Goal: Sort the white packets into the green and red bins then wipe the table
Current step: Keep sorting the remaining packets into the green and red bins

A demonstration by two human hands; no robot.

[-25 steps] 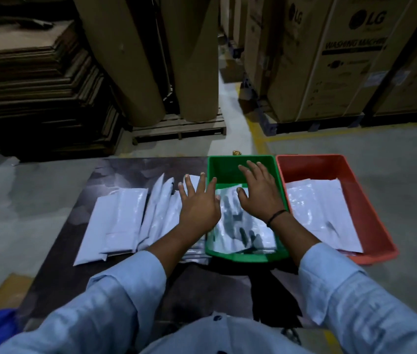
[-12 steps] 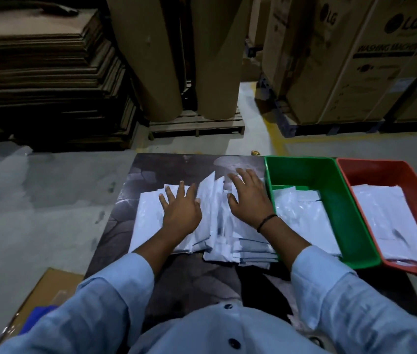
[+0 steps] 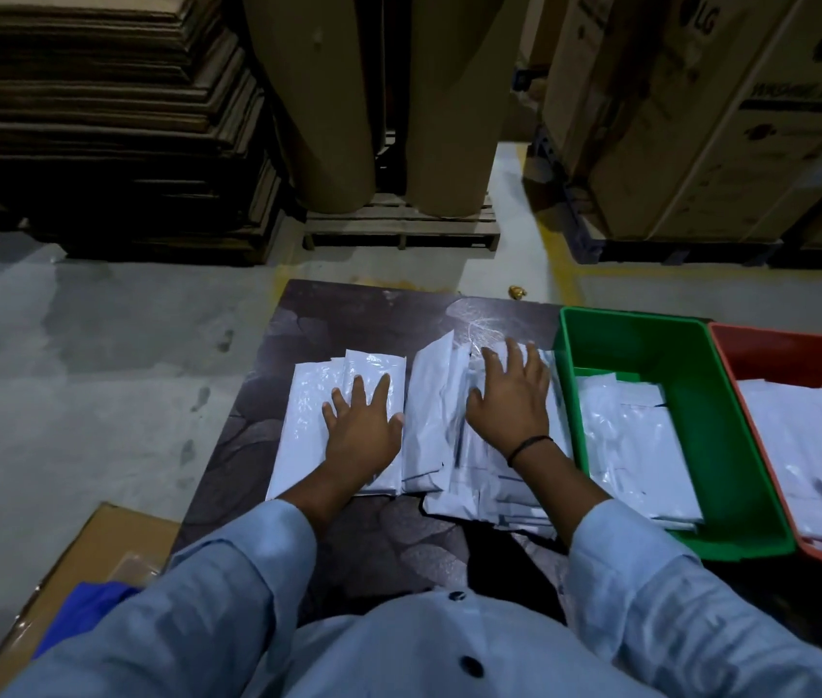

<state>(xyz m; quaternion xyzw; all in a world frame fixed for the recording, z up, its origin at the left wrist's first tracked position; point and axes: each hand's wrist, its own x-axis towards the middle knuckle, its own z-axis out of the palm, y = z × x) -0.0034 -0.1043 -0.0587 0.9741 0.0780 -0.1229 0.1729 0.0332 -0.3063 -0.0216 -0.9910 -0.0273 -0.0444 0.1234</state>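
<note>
The green bin (image 3: 691, 380) stands on the dark worktop (image 3: 373, 319). It holds a stack of white packets (image 3: 640, 445) lying flat toward its near end; green floor shows at the far end. The red bin (image 3: 791, 355) stands directly right of the green bin, long sides together. It holds a second flat stack (image 3: 812, 460), also toward its near end. In both bins the packets lie with the long axis along the bin's length, running away from the person.

Left of the green bin, loose packets lie on the worktop in two groups. The right pile (image 3: 489, 496) lies just beside the green bin's left wall; it is untidy, with packets overlapping and some tilted on edge. The left stack (image 3: 308, 420) lies farther left of the green bin, flat and neat. The long axis of the loose packets runs roughly parallel to the green bin's left wall.

The right hand (image 3: 512, 400) rests palm down on the right pile, fingers straight and spread, gripping nothing. A dark band (image 3: 529, 445) circles its wrist. The left hand (image 3: 361, 430) rests palm down on the left stack, fingers straight and spread, gripping nothing.
</note>
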